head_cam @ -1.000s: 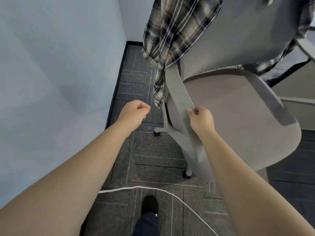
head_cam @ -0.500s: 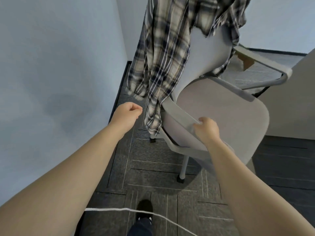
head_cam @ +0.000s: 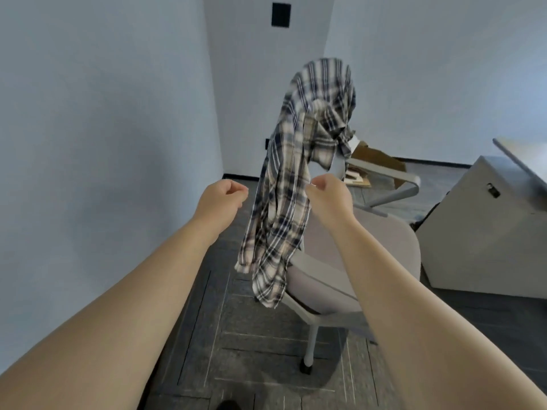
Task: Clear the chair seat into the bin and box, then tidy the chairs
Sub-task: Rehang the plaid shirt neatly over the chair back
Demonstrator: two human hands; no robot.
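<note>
A grey office chair stands in front of me, its seat bare. A plaid shirt is draped over the chair's backrest and hangs down on the left, past the near armrest. My left hand hovers left of the shirt, fingers curled, holding nothing. My right hand is raised in front of the backrest, right beside the shirt's edge, fingers curled. Whether it touches the fabric I cannot tell.
A pale wall runs close along the left and meets a corner behind the chair. A brown cardboard box lies on the floor beyond the chair. A light cabinet with a padlock stands to the right. The floor is dark carpet tile.
My right hand has let go of the chair's near armrest and risen to the backrest. The chair has settled upright on the floor. My view has lifted toward the corner.
</note>
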